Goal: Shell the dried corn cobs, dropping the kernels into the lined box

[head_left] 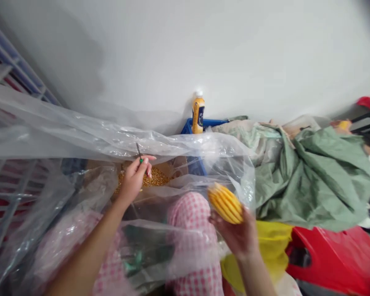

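My left hand is shut around a small green-handled tool, and its thin dark metal shaft points upward. Just behind that hand lies a heap of loose yellow corn kernels, partly covered by a clear plastic sheet. My right hand grips a yellow corn cob with deep grooves between its rows of kernels. The cob is slightly blurred. Pink gingham trousers show between my hands, with the plastic draped across them.
A white wall rises ahead, with an orange-labelled bottle on a blue plastic crate at its foot. A crumpled green cloth lies to the right, above a red bag and a yellow bag. A white wire rack stands at the left.
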A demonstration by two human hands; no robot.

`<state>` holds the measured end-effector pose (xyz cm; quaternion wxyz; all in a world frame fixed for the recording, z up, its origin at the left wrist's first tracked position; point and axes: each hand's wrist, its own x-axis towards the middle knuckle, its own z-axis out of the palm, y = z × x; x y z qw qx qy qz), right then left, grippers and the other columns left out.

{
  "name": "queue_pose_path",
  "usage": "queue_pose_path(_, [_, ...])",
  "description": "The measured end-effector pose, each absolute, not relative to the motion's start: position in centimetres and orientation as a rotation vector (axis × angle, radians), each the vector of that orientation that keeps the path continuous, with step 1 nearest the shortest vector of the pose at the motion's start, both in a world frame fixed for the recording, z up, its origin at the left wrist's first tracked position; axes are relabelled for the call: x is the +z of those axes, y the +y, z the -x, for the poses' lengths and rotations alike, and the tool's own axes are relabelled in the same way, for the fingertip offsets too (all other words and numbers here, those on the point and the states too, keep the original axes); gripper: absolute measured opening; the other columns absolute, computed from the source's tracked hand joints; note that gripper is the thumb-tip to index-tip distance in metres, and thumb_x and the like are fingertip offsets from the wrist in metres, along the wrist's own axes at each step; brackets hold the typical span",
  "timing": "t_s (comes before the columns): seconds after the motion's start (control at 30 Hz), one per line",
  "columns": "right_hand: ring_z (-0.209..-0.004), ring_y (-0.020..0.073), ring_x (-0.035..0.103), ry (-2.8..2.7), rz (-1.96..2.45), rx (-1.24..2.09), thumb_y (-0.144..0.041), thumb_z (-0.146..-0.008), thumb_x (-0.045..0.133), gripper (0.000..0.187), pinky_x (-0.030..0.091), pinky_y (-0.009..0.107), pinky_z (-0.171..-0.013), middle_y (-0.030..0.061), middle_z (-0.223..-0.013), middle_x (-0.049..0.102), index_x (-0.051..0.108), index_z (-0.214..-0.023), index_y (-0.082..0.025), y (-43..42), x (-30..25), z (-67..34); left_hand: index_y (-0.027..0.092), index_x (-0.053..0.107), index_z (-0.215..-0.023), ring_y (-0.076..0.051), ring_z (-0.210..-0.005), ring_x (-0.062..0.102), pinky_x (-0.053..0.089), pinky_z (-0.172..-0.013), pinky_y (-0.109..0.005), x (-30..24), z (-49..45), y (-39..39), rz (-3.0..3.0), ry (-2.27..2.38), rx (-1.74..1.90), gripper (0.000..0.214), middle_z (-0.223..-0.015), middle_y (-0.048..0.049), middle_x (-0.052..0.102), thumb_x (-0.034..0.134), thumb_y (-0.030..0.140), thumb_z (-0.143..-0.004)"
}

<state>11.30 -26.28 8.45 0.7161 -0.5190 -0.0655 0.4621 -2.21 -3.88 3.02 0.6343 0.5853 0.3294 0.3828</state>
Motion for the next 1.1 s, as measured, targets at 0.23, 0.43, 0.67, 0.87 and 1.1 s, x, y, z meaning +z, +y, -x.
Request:
queue_pose_path(0.23, [-0.051,0.0080,0.046,-0.307,1.195,1.219,-0.043,-0.065,0.069,0.031,0.038,0.019,-0.046,-0.0011,-0.065,0.057,0.058,-0.074,-0.015,-11.3,5.2,-11.2,0.015,0.056,-0.074,-0.005,-0.039,0.030,0.026,-0.036,-0.018,2.9,2.1,-2.4,-1.122,0.877,0.843,0.038,-0.051,0.0060,0.036,0.057,0.053,-0.070])
queue_pose_path(0.43, [-0.059,0.0105,0.051,-0.328,1.205,1.297,-0.050,-0.070,0.061,0.036,0.040,0.020,-0.051,0.0020,-0.073,0.059,0.060,-0.081,-0.016,-7.9,2.3,-12.5,0.017,0.041,-0.058,-0.004,-0.036,0.027,0.027,-0.036,-0.017,1.1,2.2,-1.5,-0.956,0.877,0.834,0.046,-0.045,0.0079,0.030,0.059,0.059,-0.066])
queue_pose_path(0.67, [-0.097,0.0146,0.054,-0.839,1.176,1.354,-0.022,-0.059,0.075,0.048,0.042,0.025,-0.085,-0.0004,-0.109,0.057,0.057,-0.103,-0.026,-7.8,0.9,-12.0,0.016,0.058,-0.085,-0.007,-0.044,0.038,0.031,-0.038,-0.017,1.2,2.3,-1.1,-0.865,0.947,0.923,0.052,-0.061,0.0019,0.049,0.052,0.065,-0.068])
queue_pose_path(0.87, [-0.094,0.0162,0.057,-1.099,1.320,1.398,-0.023,-0.062,0.070,0.062,0.045,0.027,-0.081,0.0033,-0.111,0.057,0.048,-0.120,-0.025,-8.5,-0.2,-11.8,0.016,0.056,-0.072,-0.008,-0.059,0.049,0.039,-0.055,-0.016,0.6,2.5,-1.4,-1.062,1.073,1.051,0.028,-0.064,0.0031,0.053,0.068,0.041,-0.067])
queue_pose_path(1.1, [-0.076,0.0178,0.060,-1.012,1.857,0.899,-0.038,-0.080,0.049,0.027,0.045,0.028,-0.071,0.0055,-0.079,0.066,0.063,-0.093,-0.018,-9.3,0.7,-12.4,0.016,0.056,-0.072,-0.009,-0.060,0.048,0.038,-0.058,-0.018,1.4,3.8,-0.9,-1.127,1.140,1.218,0.026,-0.064,0.0029,0.053,0.065,0.040,-0.069])
